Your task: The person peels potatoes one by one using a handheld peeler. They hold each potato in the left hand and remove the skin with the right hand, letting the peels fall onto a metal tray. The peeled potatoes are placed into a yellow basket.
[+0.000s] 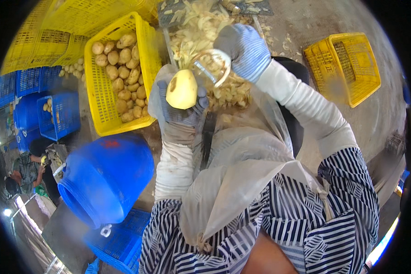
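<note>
My left hand, in a grey work glove, holds a mostly peeled potato with a brown patch on its left side. Gloved in blue and grey, my right hand grips a peeler with a pale curved frame and a metal blade. The blade is just up and to the right of the potato, apart from it. Beneath both hands lies a heap of potato peelings. A translucent plastic apron covers my lap.
Left of my hands stands a yellow crate of unpeeled potatoes. Nearer me is a blue plastic barrel on a blue crate. Another yellow crate sits at the right. At far left, a person holds a potato.
</note>
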`<state>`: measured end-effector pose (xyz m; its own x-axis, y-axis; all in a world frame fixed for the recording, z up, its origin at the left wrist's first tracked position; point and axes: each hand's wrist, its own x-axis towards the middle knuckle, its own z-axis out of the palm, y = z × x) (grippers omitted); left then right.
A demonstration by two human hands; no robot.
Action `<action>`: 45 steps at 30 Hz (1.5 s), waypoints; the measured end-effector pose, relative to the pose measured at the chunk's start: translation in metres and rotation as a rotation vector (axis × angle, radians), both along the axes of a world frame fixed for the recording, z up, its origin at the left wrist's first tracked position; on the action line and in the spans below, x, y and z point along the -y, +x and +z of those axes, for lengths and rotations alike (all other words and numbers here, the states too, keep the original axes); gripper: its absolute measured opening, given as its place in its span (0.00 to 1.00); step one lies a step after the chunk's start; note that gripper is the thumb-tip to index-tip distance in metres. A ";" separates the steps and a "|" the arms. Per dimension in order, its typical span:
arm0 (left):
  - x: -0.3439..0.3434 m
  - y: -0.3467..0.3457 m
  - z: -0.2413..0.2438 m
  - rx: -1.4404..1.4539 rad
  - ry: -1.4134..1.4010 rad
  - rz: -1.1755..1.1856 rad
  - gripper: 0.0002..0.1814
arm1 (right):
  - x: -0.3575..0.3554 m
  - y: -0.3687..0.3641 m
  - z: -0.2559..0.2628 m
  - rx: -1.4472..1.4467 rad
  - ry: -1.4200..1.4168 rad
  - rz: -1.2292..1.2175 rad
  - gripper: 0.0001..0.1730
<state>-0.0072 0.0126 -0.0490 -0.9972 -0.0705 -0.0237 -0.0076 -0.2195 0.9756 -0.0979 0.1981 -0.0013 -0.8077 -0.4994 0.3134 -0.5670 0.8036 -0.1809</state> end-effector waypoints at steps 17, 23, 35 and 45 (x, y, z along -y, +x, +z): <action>-0.003 0.008 0.017 0.182 0.151 0.017 0.36 | 0.017 -0.002 0.019 0.394 0.053 -0.104 0.19; 0.011 -0.001 0.026 0.329 0.791 -0.129 0.30 | 0.003 -0.024 0.005 0.230 0.354 -0.047 0.10; -0.024 -0.009 0.066 0.533 0.929 -0.017 0.27 | 0.026 -0.014 -0.009 -0.402 -0.205 0.284 0.07; -0.011 -0.008 0.045 0.271 0.246 -0.022 0.27 | -0.005 -0.018 -0.008 -0.017 0.025 -0.175 0.16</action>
<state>-0.0150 0.0240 -0.0039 -0.9538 -0.0087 -0.3004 -0.2654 -0.4445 0.8555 -0.1161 0.2030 -0.0095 -0.8777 -0.3595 0.3170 -0.4210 0.8944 -0.1513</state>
